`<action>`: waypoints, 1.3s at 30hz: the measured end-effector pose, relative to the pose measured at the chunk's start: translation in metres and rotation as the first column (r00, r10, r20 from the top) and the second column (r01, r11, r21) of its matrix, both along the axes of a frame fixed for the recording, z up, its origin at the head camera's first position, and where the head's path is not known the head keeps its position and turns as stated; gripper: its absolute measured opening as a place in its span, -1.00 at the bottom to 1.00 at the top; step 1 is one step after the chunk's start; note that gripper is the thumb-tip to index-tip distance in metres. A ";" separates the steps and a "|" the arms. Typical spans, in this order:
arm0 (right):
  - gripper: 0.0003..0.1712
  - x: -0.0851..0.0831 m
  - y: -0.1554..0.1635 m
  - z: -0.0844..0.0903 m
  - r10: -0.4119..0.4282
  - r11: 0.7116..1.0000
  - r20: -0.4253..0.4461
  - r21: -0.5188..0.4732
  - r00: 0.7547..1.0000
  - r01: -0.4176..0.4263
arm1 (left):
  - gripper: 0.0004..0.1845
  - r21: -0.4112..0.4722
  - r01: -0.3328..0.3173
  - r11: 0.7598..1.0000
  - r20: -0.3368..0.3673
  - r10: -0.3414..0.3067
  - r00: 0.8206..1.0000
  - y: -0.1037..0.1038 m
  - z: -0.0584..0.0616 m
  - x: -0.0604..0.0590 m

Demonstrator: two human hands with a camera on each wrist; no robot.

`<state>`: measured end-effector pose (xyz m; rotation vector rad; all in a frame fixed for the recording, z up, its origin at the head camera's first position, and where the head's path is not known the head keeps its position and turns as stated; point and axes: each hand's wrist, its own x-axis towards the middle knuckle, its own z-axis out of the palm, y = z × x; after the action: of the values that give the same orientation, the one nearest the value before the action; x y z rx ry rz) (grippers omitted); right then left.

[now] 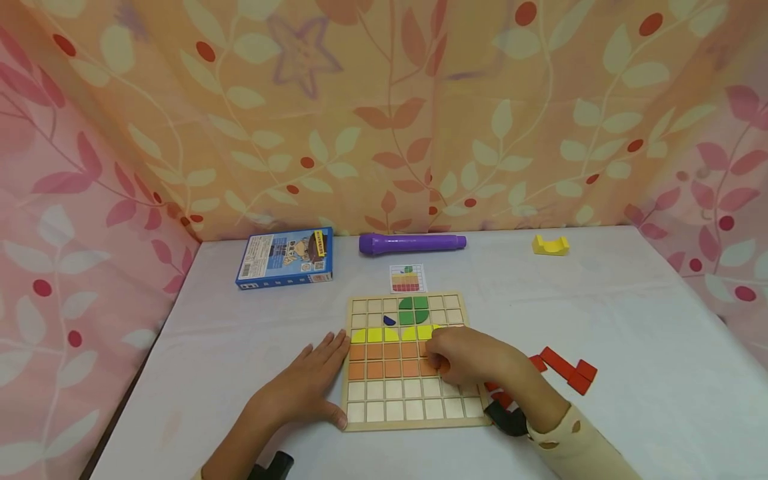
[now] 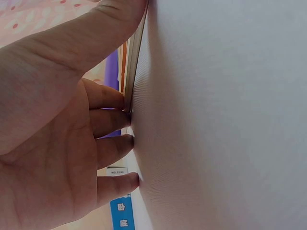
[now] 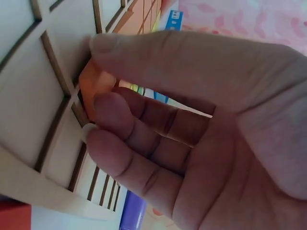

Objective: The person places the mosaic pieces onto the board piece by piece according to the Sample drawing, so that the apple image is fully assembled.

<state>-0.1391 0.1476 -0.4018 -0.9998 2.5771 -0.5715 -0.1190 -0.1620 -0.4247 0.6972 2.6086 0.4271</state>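
A wooden grid board (image 1: 414, 408) lies in the middle of the white table, with green, yellow and orange tiles filling its upper rows. My right hand (image 1: 441, 357) rests on the board's right side and pinches an orange tile (image 3: 91, 88) between thumb and fingers, set against a cell of the board (image 3: 29, 96). My left hand (image 1: 327, 377) lies flat on the table, fingers straight, touching the board's left edge (image 2: 135, 57). A small blue piece (image 1: 389, 321) sits in an upper cell.
Red tiles (image 1: 564, 370) lie to the right of the board. A picture card (image 1: 407, 279) lies behind the board. Along the back stand a blue box (image 1: 286, 257), a purple cylinder (image 1: 412, 243) and a yellow block (image 1: 550, 245). Patterned curtains close in the table.
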 end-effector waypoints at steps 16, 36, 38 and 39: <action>-0.79 0.002 -0.011 -0.006 -0.019 1.000 -0.098 -0.002 0.995 0.019 | 0.44 0.004 0.008 1.000 -0.001 -0.008 1.000 0.001 0.001 -0.002; -0.80 0.036 0.034 0.009 -0.257 0.953 -0.220 0.105 0.941 0.284 | 0.45 -0.014 0.006 1.000 0.003 -0.006 1.000 0.004 -0.003 -0.003; -0.90 0.039 0.052 0.012 -0.338 0.923 -0.195 0.124 0.921 0.365 | 0.44 -0.010 0.005 1.000 0.005 -0.005 1.000 0.004 -0.003 -0.003; -0.89 0.041 0.062 0.013 -0.384 0.901 -0.177 0.144 0.906 0.410 | 0.44 -0.008 0.006 1.000 0.006 -0.006 1.000 0.004 -0.003 -0.003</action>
<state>-0.0979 0.2098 -0.3891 -0.4670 2.9229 -0.3624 -0.1219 -0.1580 -0.4279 0.6995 2.6008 0.4162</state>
